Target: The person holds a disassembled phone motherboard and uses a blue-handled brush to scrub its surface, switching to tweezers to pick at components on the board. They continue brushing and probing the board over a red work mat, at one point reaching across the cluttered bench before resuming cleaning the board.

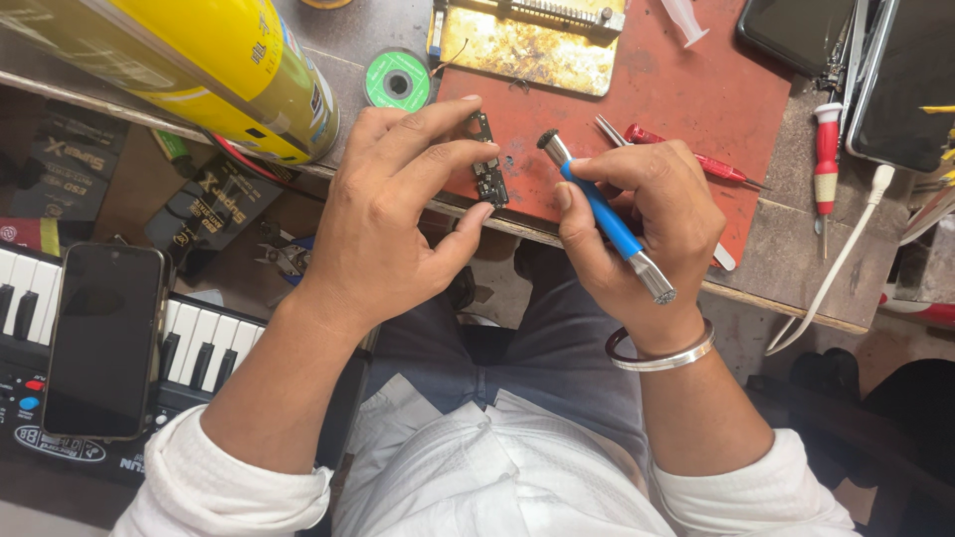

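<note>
- Two bare hands at frame centre, above the person's lap, at the near edge of a workbench (796, 268).
- Red work mat (686, 109) covers the bench in the upper centre; both hands overlap its lower edge.
- Yellow spray can (189, 60), lying tilted, fills the upper left of the frame.
- Keyboard instrument (199, 348) at lower left, with a black phone (104, 338) lying screen-up across its keys.
- Left hand (388, 219): fingers and thumb closed on a small dark circuit board (487, 164), pinched by its edges and held upright just over the mat's lower left corner.
- Right hand (647, 224): fingers wrapped around a blue-handled screwdriver (602, 214), metal cap pointing up-left toward the board, knurled end down-right. Tool and board close, not touching.
- Silver bangle (662, 353) on the right wrist.
- Red-handled screwdriver (826, 164) lies at the right of the bench.
- Green solder-wick spool (397, 80) sits left of the mat, upper centre.
</note>
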Demonstrator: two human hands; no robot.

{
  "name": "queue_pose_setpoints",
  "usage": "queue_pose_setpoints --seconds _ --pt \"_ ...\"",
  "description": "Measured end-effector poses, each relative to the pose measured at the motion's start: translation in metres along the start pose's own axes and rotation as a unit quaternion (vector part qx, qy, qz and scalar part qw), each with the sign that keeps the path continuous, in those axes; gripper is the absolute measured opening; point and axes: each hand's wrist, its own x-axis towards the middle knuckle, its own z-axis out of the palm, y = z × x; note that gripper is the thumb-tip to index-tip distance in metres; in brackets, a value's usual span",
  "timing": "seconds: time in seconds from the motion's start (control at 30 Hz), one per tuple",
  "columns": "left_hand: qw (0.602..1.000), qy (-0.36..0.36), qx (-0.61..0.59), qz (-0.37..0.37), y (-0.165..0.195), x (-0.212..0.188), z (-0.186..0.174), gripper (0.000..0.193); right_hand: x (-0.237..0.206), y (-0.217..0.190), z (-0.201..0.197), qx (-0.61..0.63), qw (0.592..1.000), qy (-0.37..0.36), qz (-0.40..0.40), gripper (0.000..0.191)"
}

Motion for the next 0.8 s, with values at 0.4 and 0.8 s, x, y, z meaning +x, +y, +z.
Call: queue_pose_setpoints --seconds 0.4,0.8 --pt "1.0 0.011 -0.012 -0.021 0.0008 0.0003 0.0038 0.041 0.0012 -0.0005 0.001 -0.001 1.0 -0.001 -0.007 0.018" --pt "0.999 0.021 -0.016 -0.02 -0.0009 0.0002 0.0072 0.04 0.0014 0.0013 0.0024 -0.011 1.0 -0.001 -0.015 0.019"
